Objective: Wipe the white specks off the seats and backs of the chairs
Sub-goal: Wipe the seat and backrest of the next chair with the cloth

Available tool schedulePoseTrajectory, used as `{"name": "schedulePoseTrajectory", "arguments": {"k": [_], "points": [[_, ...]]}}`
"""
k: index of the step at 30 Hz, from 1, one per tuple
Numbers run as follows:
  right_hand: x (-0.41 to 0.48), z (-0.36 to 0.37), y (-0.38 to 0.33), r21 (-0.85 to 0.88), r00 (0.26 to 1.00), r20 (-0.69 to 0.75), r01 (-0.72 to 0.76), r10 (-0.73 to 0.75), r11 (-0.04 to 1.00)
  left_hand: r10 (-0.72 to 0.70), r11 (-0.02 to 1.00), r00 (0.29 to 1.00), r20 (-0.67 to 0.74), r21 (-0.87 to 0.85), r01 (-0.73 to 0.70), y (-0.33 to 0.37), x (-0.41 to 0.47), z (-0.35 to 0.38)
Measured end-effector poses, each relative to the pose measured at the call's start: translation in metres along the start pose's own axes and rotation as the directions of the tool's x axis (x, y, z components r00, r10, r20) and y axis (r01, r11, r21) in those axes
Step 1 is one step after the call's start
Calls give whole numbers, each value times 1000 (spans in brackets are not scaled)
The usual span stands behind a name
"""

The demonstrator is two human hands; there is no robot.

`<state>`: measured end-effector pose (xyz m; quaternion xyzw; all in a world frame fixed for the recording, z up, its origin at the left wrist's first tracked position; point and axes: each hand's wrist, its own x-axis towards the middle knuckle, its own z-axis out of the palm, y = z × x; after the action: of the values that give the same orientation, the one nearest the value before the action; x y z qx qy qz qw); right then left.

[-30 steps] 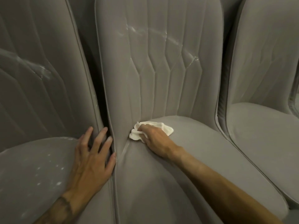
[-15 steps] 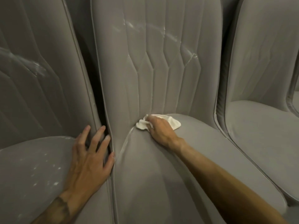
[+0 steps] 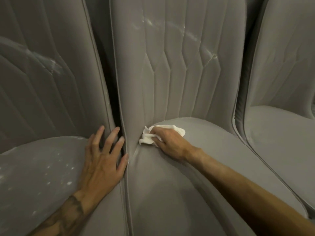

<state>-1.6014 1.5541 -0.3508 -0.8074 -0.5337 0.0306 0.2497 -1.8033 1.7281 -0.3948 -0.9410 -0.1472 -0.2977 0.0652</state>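
Bracing flat on the left chair (image 3: pixel 42 176), the left hand (image 3: pixel 102 160) has stayed where it was half a second ago, fingers spread and straight, holding nothing, its fingertips at the dark gap between the chairs. That seat is scattered with white specks (image 3: pixel 69 183), and its back carries a pale smear (image 3: pixel 52 67), so this chair looks untouched.

On the middle chair (image 3: pixel 170 193), the white cloth (image 3: pixel 146 139) sits bunched in the crease where seat meets back, at the left corner. The right hand (image 3: pixel 168 142) is curled over it and pressing down. Over the last second it slid a little right along the crease and has now come back left: short scrubbing strokes in one spot. The seat in front of it looks free of specks, so I judge the seat nearly done. An arc of white streaks (image 3: pixel 192 35) across the upper back is yet to be wiped.

The right chair (image 3: pixel 281 142) shows no specks that I can make out.

All three are grey, soft-napped upholstery with stitched panels on the backs and piped edges. They stand tight side by side in dim light, and nothing else of the room shows.
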Motion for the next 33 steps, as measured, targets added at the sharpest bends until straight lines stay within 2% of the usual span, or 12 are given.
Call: {"name": "schedulePoseTrajectory", "arguments": {"k": [3,5,8,12,13,17,19,24,26,29,31,33], "points": [[8,-16,27,-37,954,-169,-256,247,966,8,1000,1000,-15,-5,-8,-1,0,3],[15,-10,21,-14,933,-171,-323,316,946,13,1000,1000,-17,-4,-13,-2,1,5],[11,21,-20,25,989,-69,-132,133,991,20,1000,999,-32,-3,-20,-4,0,8],[-22,13,-33,63,996,59,60,-63,996,28,1000,999,-46,2,-28,-3,-2,7],[-18,5,-27,39,997,50,51,-53,998,25,1000,999,-42,5,-25,-3,-1,6],[17,-2,-14,27,982,-56,-179,181,983,18,1000,999,-30,-3,-18,1,0,2],[11,12,-27,17,990,-34,-136,136,991,16,1000,1000,-21,-5,-16,0,2,1],[-49,17,-54,102,991,78,100,-108,990,6,1000,1000,9,-6,-6,1,0,-2],[-35,6,-49,79,999,-27,46,-44,996,7,1000,1000,17,-6,-7,1,0,-3],[1,6,-46,46,977,-111,-175,180,983,7,1000,1000,25,2,-7,0,1,-3],[0,21,-57,11,980,-74,-183,184,983,12,1000,1000,14,-3,-12,-1,2,-1],[-25,33,-70,18,996,-33,-80,81,997,12,1000,1000,4,-16,-12,-2,1,1]]}}
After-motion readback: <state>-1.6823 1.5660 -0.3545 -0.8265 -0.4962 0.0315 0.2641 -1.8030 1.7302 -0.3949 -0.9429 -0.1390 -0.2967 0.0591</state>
